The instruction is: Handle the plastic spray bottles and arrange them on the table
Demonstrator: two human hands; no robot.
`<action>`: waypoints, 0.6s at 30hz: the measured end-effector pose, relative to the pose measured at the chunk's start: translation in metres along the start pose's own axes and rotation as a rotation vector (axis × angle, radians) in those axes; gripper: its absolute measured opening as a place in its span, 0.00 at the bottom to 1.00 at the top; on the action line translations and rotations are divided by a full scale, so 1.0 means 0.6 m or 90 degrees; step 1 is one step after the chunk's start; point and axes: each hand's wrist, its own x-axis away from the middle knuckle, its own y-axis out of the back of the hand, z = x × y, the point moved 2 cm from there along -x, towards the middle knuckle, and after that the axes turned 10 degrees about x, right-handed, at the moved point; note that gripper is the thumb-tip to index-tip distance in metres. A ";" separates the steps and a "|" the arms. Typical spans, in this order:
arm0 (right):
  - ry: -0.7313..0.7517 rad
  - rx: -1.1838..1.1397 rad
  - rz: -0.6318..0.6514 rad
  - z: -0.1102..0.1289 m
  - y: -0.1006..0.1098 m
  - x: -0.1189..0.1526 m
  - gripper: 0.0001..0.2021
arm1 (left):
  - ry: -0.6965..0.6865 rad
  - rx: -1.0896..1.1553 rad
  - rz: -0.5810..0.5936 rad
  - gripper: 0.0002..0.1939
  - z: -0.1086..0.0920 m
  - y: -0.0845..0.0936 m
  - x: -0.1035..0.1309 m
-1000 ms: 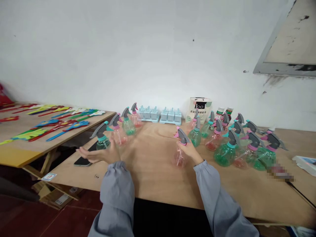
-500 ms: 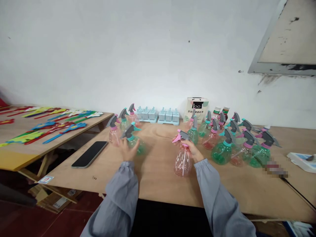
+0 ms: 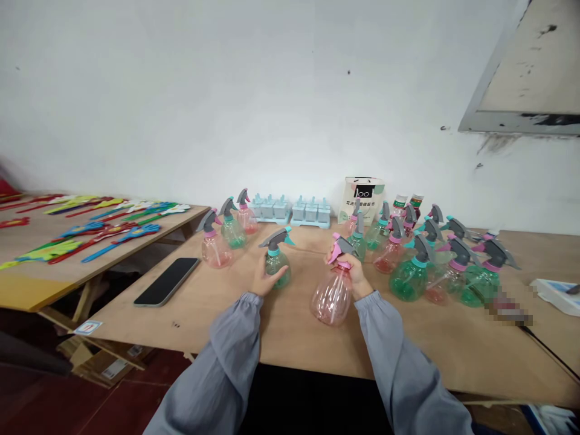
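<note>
My left hand [image 3: 263,279] is wrapped round the body of a green spray bottle [image 3: 281,269] with a grey and turquoise head. Its thumb lies across the front, and the nozzle points right. My right hand [image 3: 356,275] grips a clear pink spray bottle [image 3: 330,297] by its neck, under the grey and pink trigger head. This bottle leans, its base swung to the left; whether it touches the table I cannot tell. Left of my left hand stand two more pink bottles, the nearer one [image 3: 216,250] in front, and a green bottle [image 3: 233,232].
Several pink and green spray bottles [image 3: 408,281] crowd the table's right side. Light-blue popsicle moulds [image 3: 310,214] and a printed paper bag [image 3: 361,205] stand by the wall. A phone [image 3: 167,282] lies at left. Another table holds colourful hand-shaped clappers [image 3: 120,241].
The green bottle in my left hand has moved right, away from the pink and green bottles at left. The pink bottle in my right hand has tilted, its base going left.
</note>
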 end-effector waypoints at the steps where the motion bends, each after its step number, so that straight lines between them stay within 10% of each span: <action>1: 0.008 -0.014 0.007 0.000 -0.001 0.000 0.08 | 0.002 0.000 0.001 0.35 0.002 0.000 0.000; 18: -0.029 0.106 0.011 -0.011 -0.025 0.005 0.10 | 0.019 0.025 0.010 0.36 0.004 -0.001 0.001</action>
